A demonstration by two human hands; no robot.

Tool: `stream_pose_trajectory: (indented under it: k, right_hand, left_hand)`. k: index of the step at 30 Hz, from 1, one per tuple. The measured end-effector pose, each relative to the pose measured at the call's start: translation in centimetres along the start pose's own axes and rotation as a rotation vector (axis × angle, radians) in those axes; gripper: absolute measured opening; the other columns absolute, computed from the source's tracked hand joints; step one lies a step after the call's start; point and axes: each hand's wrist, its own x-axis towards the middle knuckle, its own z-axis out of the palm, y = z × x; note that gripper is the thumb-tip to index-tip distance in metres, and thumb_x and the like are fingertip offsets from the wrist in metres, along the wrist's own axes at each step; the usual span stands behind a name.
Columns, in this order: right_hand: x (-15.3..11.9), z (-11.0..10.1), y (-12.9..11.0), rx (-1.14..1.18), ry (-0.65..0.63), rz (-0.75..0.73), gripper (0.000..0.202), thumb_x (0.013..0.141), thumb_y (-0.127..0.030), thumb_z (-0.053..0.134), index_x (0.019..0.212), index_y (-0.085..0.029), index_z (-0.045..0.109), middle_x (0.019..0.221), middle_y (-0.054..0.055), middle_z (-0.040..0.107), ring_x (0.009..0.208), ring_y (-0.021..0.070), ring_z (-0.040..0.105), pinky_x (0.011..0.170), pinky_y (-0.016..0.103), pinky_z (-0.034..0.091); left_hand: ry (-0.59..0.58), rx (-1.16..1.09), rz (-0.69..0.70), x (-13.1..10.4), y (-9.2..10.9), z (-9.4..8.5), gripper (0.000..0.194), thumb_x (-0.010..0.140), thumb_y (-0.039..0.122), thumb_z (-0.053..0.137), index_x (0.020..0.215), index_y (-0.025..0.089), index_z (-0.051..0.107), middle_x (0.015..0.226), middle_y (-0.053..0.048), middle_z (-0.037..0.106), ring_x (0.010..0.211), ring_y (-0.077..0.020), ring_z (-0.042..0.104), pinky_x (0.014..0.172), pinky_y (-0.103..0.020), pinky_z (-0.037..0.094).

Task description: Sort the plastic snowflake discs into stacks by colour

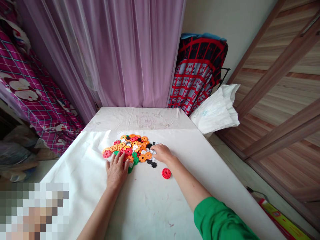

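Flower-shaped discs (128, 151) in orange, red, green, white and black lie heaped on the counter (150, 203) before you; an overlapping orange row (116, 147) extends along the heap's left side, and a small red stack (166, 173) sits apart, nearer you, to the right.

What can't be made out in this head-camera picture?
All in the head view:
Right hand: whether it grips a disc; its own fingers hide that.
Pile: the lowest discs, covered by upper ones.
White bag: its print, too faint to read.
Yellow package: near end, cut off by the bottom edge.
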Motion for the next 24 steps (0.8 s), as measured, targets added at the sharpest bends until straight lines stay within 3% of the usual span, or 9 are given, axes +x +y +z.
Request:
stream_pose_trajectory:
  k: [7, 11, 14, 18, 21, 24]
  right_hand:
    - [1.0, 0.6, -0.3, 0.208, 0.022, 0.129, 0.030, 0.067, -0.011, 0.072, 0.093, -0.024, 0.071, 0.099, 0.004, 0.072, 0.096, 0.0217, 0.065, 0.085, 0.029, 0.044]
    - [0.9, -0.1, 1.2, 0.380, 0.084, 0.251, 0.022, 0.068, -0.008, 0.066, 0.082, -0.023, 0.070, 0.087, 0.001, 0.072, 0.085, 0.0179, 0.066, 0.077, 0.026, 0.048]
    - [-0.9, -1.4, 3.8, 0.545, 0.135, 0.337, 0.019, 0.070, -0.012, 0.063, 0.085, -0.021, 0.069, 0.080, 0.000, 0.071, 0.076, 0.0147, 0.066, 0.069, 0.023, 0.049]
    - [-5.5, -2.5, 7.4, 0.731, 0.179, 0.450, 0.017, 0.073, -0.016, 0.058, 0.089, -0.018, 0.065, 0.074, 0.000, 0.067, 0.062, 0.0103, 0.061, 0.056, 0.019, 0.047]
    - [-8.3, -2.0, 8.7, 0.813, 0.192, 0.511, 0.014, 0.069, -0.016, 0.060, 0.083, -0.018, 0.063, 0.066, -0.003, 0.063, 0.053, 0.0078, 0.055, 0.050, 0.018, 0.042]
    - [-9.4, -1.1, 9.0, 0.854, 0.203, 0.530, 0.014, 0.065, -0.015, 0.064, 0.078, -0.018, 0.063, 0.062, -0.004, 0.061, 0.049, 0.0070, 0.052, 0.046, 0.016, 0.039]
  left_hand:
    - [0.019, -0.041, 0.011, 0.0, 0.1, -0.2, 0.046, 0.096, 0.043, 0.038, 0.131, 0.024, 0.061, 0.145, -0.011, 0.055, 0.138, -0.0291, 0.042, 0.116, -0.056, 0.024]
    - [0.032, -0.056, 0.009, 0.1, 0.0, -0.2, 0.045, 0.095, 0.043, 0.038, 0.128, 0.024, 0.063, 0.142, -0.011, 0.057, 0.135, -0.0294, 0.045, 0.115, -0.056, 0.026]
    - [0.028, -0.056, 0.002, 0.1, 0.0, -0.2, 0.046, 0.096, 0.043, 0.037, 0.127, 0.021, 0.062, 0.144, -0.013, 0.055, 0.136, -0.0304, 0.045, 0.115, -0.056, 0.027]
    - [0.053, -0.068, 0.006, 0.3, -0.1, -0.2, 0.047, 0.096, 0.043, 0.035, 0.126, 0.020, 0.063, 0.144, -0.013, 0.055, 0.137, -0.0309, 0.044, 0.115, -0.055, 0.028]
    - [0.082, -0.083, 0.007, 0.2, -0.1, -0.2, 0.045, 0.095, 0.042, 0.036, 0.125, 0.022, 0.063, 0.143, -0.013, 0.056, 0.138, -0.0305, 0.043, 0.114, -0.054, 0.029]
    - [0.098, -0.096, -0.006, -0.1, -0.4, -0.2, 0.044, 0.094, 0.041, 0.037, 0.124, 0.022, 0.064, 0.144, -0.013, 0.056, 0.138, -0.0307, 0.044, 0.114, -0.055, 0.028]
